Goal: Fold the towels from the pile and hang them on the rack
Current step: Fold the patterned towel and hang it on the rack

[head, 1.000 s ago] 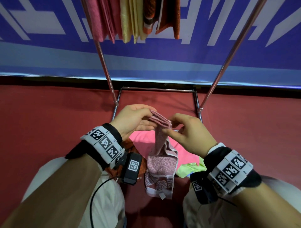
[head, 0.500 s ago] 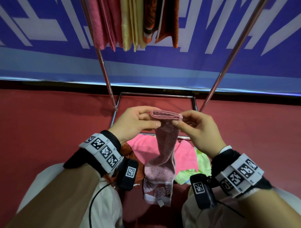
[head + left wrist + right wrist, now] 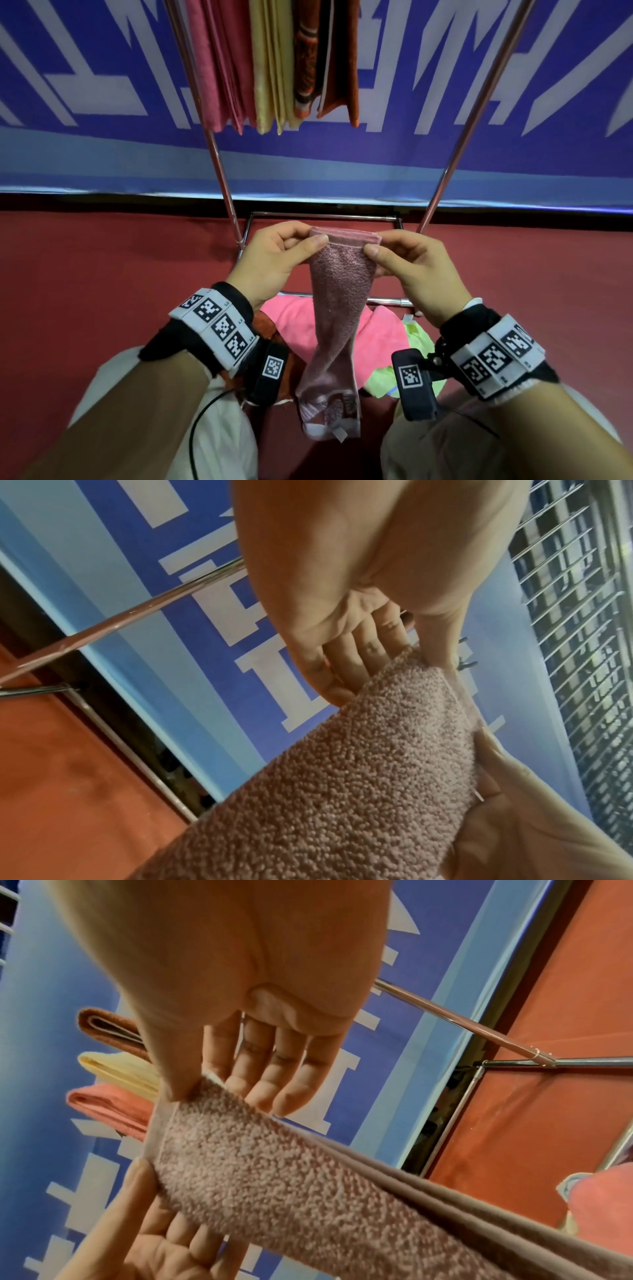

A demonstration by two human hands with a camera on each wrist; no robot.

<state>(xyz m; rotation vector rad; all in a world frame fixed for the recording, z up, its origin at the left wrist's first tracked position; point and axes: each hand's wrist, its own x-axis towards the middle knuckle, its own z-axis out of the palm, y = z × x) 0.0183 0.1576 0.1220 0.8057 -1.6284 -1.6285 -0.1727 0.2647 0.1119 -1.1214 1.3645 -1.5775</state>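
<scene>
One mauve towel [image 3: 337,301] | my left hand [image 3: 274,260], right hand [image 3: 421,274] pinch its top corners | before rack [image 3: 219,164]; pile [image 3: 294,322] at rack base

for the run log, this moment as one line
step: fold | left hand: pinches mauve towel top edge | right hand: pinches same edge | towel: hangs narrow over pile | rack: other towels hung
</scene>
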